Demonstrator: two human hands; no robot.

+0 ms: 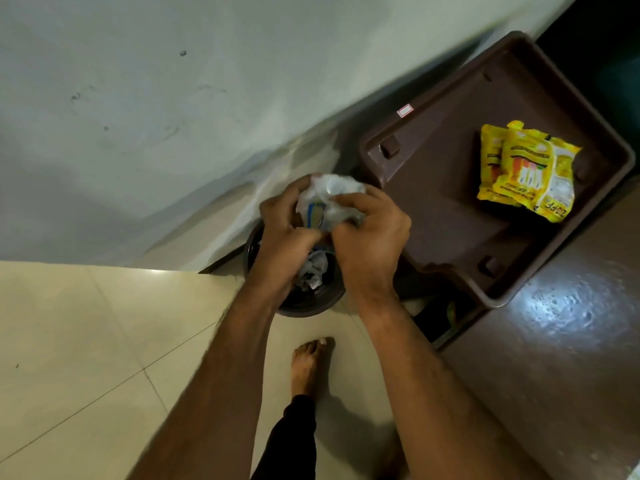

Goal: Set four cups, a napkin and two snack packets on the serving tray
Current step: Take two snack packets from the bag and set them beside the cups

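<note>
- Over a round dark bin [298, 299] on the pale tiled floor [86, 341], both hands meet at the middle of the view; the bin stands against the grey wall [138, 116], with crumpled paper inside it.
- The left hand [284, 233] and the right hand [370, 237] are both closed around a crumpled clear plastic wrapper [329, 199] with a blue and yellow print; the fingers pinch it from either side, the two hands touching at the thumbs.
- To the right, a brown serving tray [450, 202] sits on a dark glossy counter [554, 341]; its near corner overhangs the counter edge, just beside the right wrist; its far side lies close to the wall.
- Two yellow snack packets [530, 171] lie overlapping in the tray's right-hand part, near its far right rim; the rest of the tray floor is bare brown plastic.
- Below the hands, a bare foot [308, 365] and a dark trouser leg stand on the tiles, between the forearms; open floor stretches away to the left.
</note>
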